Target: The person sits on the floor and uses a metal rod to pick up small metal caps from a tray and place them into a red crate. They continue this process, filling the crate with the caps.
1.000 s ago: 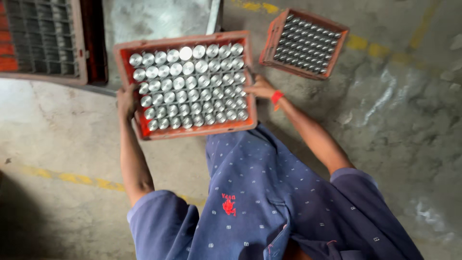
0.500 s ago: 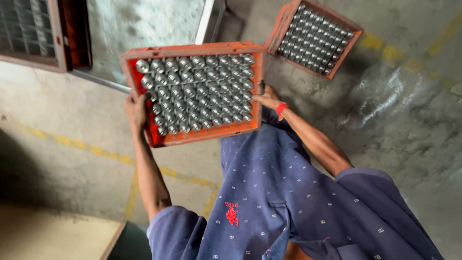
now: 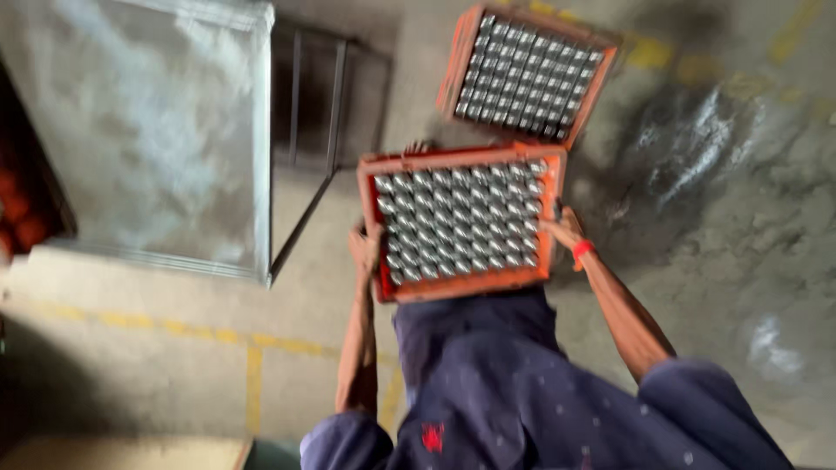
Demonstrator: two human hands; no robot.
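Orange rectangular plastic crate (image 3: 461,224) of upright silver metal cylinders, rows filling it; long axis runs left to right, slightly tilted. Held level before the torso: left hand (image 3: 364,248) and right hand (image 3: 564,230) each closed on an end wall. Second identical crate (image 3: 526,74) on concrete floor (image 3: 723,218) just beyond.

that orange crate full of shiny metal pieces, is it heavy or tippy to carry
Probably heavy for its size: the orange crate is packed edge to edge with metal pieces. It looks rigid, carried by left hand and right hand at opposite sides. Tilting might spill pieces.
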